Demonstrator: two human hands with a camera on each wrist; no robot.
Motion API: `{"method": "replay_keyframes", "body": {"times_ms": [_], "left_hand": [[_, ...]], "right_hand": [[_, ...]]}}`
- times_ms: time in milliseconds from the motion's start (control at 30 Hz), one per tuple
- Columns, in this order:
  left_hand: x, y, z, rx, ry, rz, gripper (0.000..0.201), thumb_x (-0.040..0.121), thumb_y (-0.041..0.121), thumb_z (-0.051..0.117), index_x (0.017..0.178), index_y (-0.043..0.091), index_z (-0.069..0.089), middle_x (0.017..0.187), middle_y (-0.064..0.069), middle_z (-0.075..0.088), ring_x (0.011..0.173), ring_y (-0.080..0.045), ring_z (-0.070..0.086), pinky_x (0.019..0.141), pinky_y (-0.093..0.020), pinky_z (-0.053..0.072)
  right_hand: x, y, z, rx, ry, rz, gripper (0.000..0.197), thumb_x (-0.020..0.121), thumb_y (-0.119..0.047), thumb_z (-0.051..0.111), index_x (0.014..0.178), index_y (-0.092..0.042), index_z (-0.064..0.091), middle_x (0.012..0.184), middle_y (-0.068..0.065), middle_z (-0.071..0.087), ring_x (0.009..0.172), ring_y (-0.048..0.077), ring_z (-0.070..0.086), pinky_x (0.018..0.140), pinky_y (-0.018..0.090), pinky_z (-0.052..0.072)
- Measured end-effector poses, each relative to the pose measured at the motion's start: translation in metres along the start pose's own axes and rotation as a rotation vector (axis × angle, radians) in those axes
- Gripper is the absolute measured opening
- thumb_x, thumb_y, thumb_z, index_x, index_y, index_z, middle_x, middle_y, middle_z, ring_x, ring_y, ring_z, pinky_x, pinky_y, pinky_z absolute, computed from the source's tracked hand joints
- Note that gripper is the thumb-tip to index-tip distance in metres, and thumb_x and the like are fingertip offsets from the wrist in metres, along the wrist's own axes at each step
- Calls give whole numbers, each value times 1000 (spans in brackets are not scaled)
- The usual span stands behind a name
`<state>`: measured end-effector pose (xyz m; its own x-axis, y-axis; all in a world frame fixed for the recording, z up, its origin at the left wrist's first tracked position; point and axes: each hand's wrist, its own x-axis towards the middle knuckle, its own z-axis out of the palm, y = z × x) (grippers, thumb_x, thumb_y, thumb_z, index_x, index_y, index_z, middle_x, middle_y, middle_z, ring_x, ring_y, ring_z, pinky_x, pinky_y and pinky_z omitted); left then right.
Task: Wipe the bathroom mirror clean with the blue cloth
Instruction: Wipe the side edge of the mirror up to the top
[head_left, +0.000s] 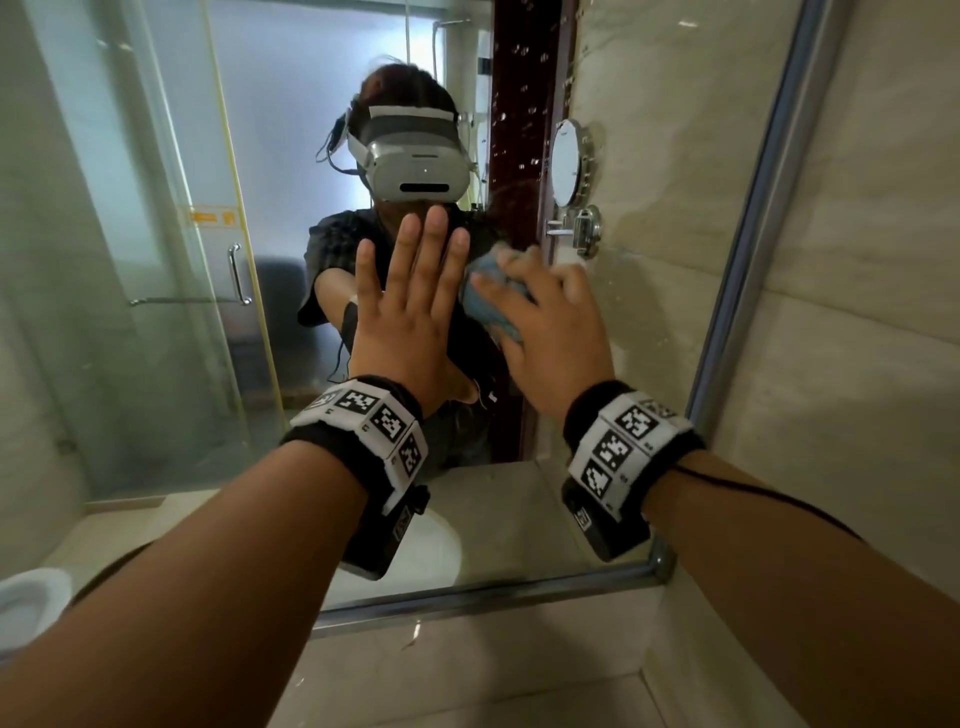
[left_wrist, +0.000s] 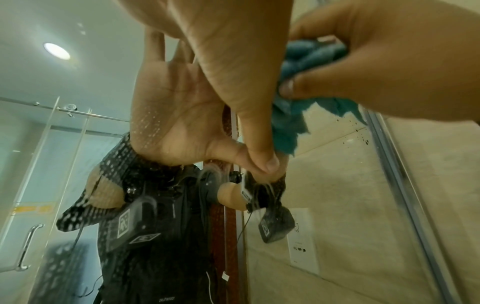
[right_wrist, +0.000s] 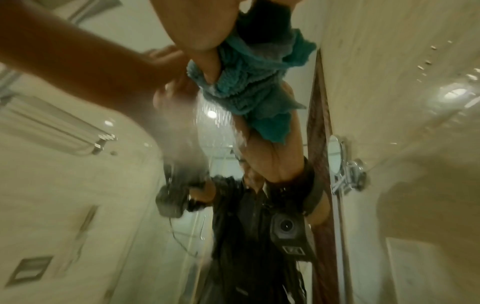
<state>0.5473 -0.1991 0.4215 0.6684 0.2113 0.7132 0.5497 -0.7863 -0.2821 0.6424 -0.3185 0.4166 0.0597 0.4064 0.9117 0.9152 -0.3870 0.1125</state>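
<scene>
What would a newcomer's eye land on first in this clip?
Two hands at the middle of the mirror: the left hand flat with fingers spread against the glass, and the right hand beside it gripping a bunched blue cloth. Next come the water droplets on the glass above the cloth, and the mirror's metal frame at the right edge.
</scene>
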Motion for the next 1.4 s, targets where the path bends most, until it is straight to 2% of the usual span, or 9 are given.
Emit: {"method": "replay_keyframes", "body": {"times_ms": [200,433,600,767,867,967,1067,1233,1400], "left_hand": [[0,3,-4,0,-37,-17,147,55,79,65,138,11,-35,151,-12,-30,142,-31,-21,109,-52,-16],[-1,9,-5,-3,-50,-43,149,53,78,67,142,10,-31,149,-13,-32,142,-31,-20,111,-53,-13],[0,11,-5,-23,-48,-57,153,49,78,70,139,11,-35,147,-13,-34,141,-31,-22,112,-54,-10],[0,11,-3,-58,-50,-57,154,47,75,73,139,12,-34,147,-12,-35,138,-30,-27,112,-55,-11],[0,12,-3,-59,-54,-60,156,46,75,73,138,12,-36,147,-13,-36,139,-31,-26,112,-55,-11],[-1,14,-2,-55,-51,-65,156,47,75,72,137,11,-38,148,-13,-35,140,-32,-24,113,-57,-8],[-2,15,-3,-60,-53,-71,157,46,74,73,137,10,-37,150,-14,-31,140,-32,-23,114,-58,-4],[-1,16,-2,-50,-53,-76,157,46,75,73,138,10,-35,150,-15,-30,142,-33,-21,112,-57,-8],[-2,16,-1,-64,-31,-74,158,44,75,74,141,10,-32,152,-15,-25,142,-34,-18,111,-56,-10]], "right_hand": [[-25,22,-3,29,-56,-77,50,72,-4,70,119,-19,63,123,7,59,95,26,42,77,40,49],[-18,38,-20,106,153,546,46,87,-22,59,132,-24,51,130,3,46,117,26,39,100,41,40],[-33,22,-12,-26,-70,82,40,89,-22,58,128,-18,55,137,8,47,125,35,40,98,51,41],[-31,76,-31,-11,120,361,36,90,-29,59,126,-26,54,124,-10,44,111,-8,43,89,-1,30],[-28,75,-33,-5,212,611,37,91,-18,58,128,-23,57,134,6,40,122,21,41,103,17,29],[-40,42,-20,63,40,388,40,86,-13,62,125,-22,59,133,10,45,116,33,44,97,39,42],[-52,50,-21,77,-54,233,41,85,-6,61,123,-22,61,132,10,48,114,34,45,94,39,44],[-42,100,-35,57,209,681,39,91,-14,54,129,-23,55,134,8,41,120,27,43,104,42,39],[-74,54,-24,40,-81,518,42,91,-12,55,131,-23,53,141,8,36,127,28,35,104,32,33]]}}
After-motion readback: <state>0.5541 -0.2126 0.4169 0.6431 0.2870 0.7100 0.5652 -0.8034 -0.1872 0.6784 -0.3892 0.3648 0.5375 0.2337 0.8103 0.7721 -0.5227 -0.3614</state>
